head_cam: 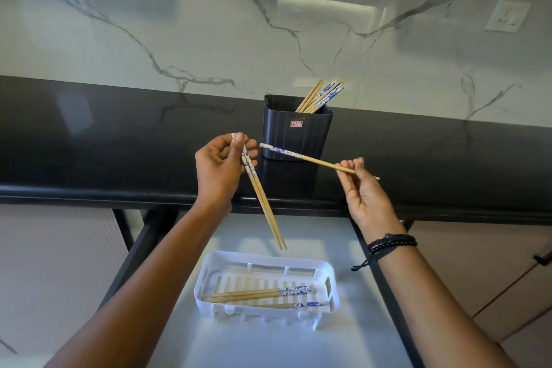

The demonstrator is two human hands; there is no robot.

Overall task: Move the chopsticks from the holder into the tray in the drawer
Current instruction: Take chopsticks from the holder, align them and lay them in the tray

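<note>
White marble wall (149, 24), grey-veined, across whole upper half of frame. Below it, glossy black countertop (104, 134), banded from left edge to right edge. Under counter's front lip, open drawer (298, 346) with grey floor, lower centre, between dark side rails.

White slotted tray (199, 293) noted on drawer floor, lower centre, long side across frame. Black ribbed holder (295, 137) upright on countertop, just above centre, close to wall.

Left hand (219, 170) raised left of holder, in front of counter; thumb and fingers closed round patterned tops of a pair of chopsticks (263, 200). Pair held side by side, slanted down and right, bare tips hanging just above tray's back rim, not touching it.

Right hand (363, 191) raised right of centre; fingertips pinched on plain end of a single chopstick (313, 160). Stick near level, blue-and-white end pointed left across holder's lower front, well apart from left hand's pair.

Bundle of chopsticks (322, 95) left in holder, leaned to its right corner, tops against the marble. Three chopsticks (254, 296) flat in tray, lengthwise, patterned ends to the right; two together, one nearer front wall.

Pale outlet plate (507, 15) recorded upper right. Dark beaded bracelet (391, 243) on right wrist. Small red-and-white sticker (296, 124) on holder's front; print too small to read.
</note>
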